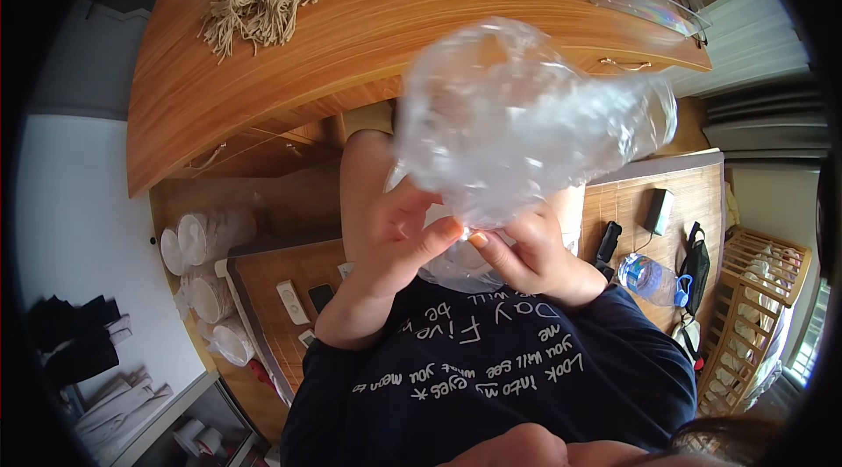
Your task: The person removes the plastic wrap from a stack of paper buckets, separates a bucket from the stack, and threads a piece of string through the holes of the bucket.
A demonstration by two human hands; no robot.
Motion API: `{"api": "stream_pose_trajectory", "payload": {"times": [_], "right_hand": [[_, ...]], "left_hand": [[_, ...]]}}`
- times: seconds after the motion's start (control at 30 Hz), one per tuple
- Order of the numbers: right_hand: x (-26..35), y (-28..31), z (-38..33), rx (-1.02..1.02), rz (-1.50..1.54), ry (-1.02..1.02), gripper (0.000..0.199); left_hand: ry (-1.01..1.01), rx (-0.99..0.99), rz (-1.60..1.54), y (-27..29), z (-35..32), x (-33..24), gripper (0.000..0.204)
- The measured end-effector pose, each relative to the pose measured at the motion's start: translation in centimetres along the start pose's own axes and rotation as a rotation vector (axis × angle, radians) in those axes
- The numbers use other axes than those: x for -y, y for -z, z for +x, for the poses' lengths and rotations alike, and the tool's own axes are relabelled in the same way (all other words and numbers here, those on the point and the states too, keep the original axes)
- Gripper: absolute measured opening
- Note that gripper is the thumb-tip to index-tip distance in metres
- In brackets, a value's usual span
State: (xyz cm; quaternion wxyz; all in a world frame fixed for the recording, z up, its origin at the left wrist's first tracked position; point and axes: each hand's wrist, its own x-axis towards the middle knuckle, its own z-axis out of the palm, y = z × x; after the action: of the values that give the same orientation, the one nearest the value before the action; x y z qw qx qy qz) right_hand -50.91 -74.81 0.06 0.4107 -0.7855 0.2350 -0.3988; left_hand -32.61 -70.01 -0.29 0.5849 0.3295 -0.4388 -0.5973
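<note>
Beyond the left hand (396,237) and right hand (537,249), a clear bag (526,116) spreads from their pinching grip

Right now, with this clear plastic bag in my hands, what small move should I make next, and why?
I'd probably steady both pinches and let the clear plastic bag settle before shifting a finger. Your left hand and right hand pinch it close together, while most of it puffs out beyond them, blurred as if moving.
</note>
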Motion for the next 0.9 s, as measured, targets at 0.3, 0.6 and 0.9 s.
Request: {"api": "stream_pose_trajectory", "payload": {"times": [0.3,0.6,0.9], "right_hand": [[0.5,0.9,1.4,0.053,-0.161,0.148,0.018],[-0.2,0.3,1.4,-0.002,-0.531,0.323,0.034],[-1.5,0.7,1.3,0.004,-0.597,0.463,0.024]], "left_hand": [[0.128,-0.144,-0.378,0.1,-0.1,0.7,0.035],[0.108,-0.264,-0.329,-0.6,0.3,0.5,0.013],[0.117,-0.262,-0.230,-0.3,0.0,0.3,0.011]]}}
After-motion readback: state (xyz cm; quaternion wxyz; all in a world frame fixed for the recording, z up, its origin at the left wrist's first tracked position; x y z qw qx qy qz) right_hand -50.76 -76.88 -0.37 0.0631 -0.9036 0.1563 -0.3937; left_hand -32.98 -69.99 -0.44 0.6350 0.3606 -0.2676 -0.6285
